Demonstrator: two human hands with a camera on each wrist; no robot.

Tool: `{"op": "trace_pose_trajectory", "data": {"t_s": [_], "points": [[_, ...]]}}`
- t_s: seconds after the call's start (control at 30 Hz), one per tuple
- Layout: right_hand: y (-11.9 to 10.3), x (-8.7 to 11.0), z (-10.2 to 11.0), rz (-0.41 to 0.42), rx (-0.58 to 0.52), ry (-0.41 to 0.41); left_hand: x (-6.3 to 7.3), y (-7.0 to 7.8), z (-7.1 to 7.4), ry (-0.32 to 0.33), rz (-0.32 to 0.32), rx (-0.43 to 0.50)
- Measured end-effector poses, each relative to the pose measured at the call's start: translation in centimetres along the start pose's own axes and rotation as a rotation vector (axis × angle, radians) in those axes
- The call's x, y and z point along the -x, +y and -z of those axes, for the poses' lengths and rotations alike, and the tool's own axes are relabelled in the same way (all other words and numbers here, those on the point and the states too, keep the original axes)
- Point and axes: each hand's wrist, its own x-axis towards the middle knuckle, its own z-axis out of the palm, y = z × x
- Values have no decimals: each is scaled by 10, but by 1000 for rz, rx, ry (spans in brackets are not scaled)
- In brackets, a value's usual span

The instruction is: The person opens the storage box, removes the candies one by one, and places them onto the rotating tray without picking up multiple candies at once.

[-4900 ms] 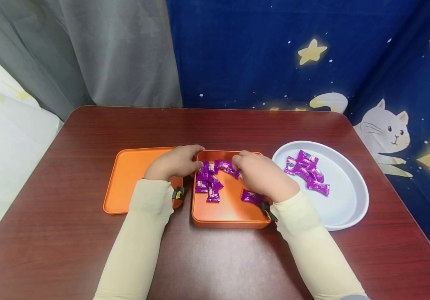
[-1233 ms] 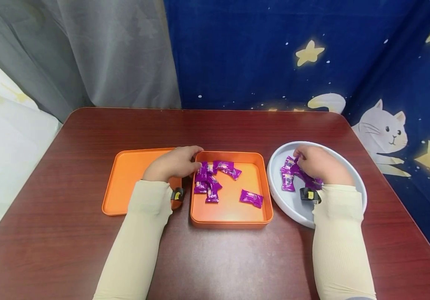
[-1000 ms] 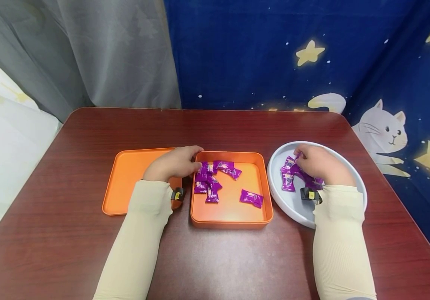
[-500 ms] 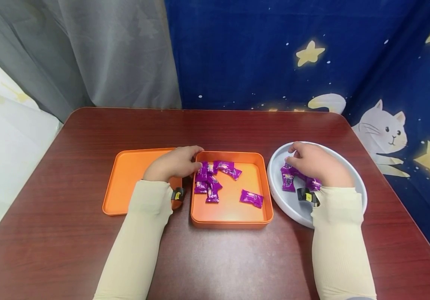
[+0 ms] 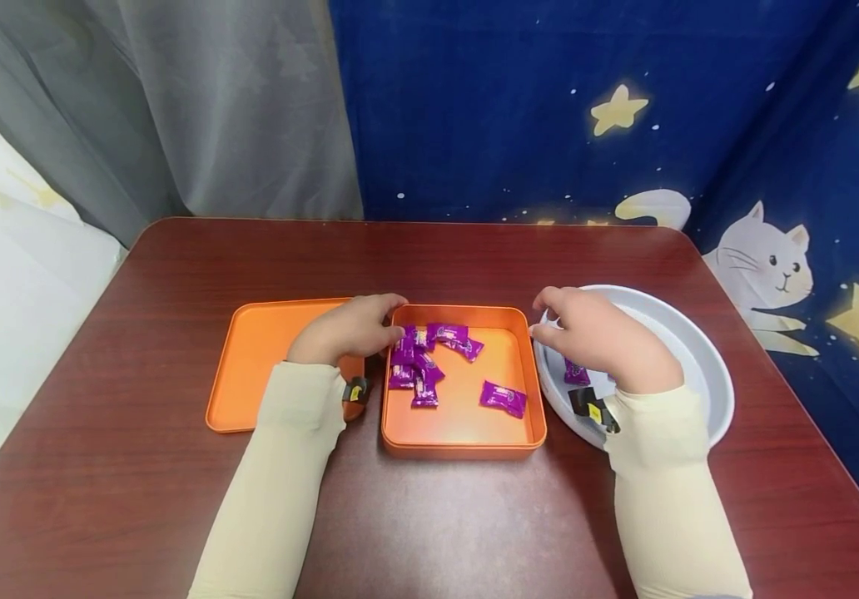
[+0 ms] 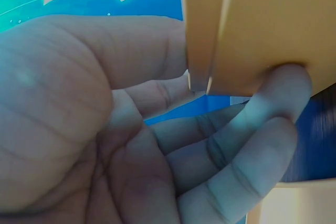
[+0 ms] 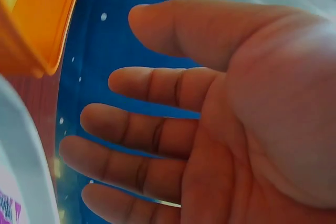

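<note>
In the head view my left hand (image 5: 347, 329) holds the far left corner of an orange box (image 5: 463, 449), thumb at its left wall. The left wrist view shows its fingers (image 6: 286, 90) touching the box's outer wall. Purple-wrapped candies (image 5: 424, 366) cluster in the box's left part, and one candy (image 5: 503, 398) lies apart near its right side. My right hand (image 5: 602, 337) hovers over the left side of a white plate (image 5: 702, 366), thumb and index fingertips near the box's right rim. Its palm (image 7: 210, 182) holds nothing. One candy (image 5: 576, 373) shows on the plate; the hand hides the others.
An orange lid (image 5: 250, 366) lies left of the box, partly under my left hand and wrist. All stand on a dark red wooden table (image 5: 444, 516). Behind it hang a grey curtain (image 5: 250, 108) and a blue star-patterned curtain (image 5: 474, 108).
My right hand has drawn its fingers off the candies on the plate and moved left toward the box, fingers spreading. The left hand stays at the box corner. The box's candies have not shifted.
</note>
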Motion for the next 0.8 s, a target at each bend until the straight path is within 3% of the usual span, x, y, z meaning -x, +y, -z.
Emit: {"op": "trace_pose_trajectory", "data": {"t_s": [0.27, 0.8], "points": [[-10, 2, -1, 56, 19, 48, 0, 0, 0, 4, -9, -4], [-32, -5, -13, 145, 19, 12, 1, 1, 0, 1, -2, -2]]}}
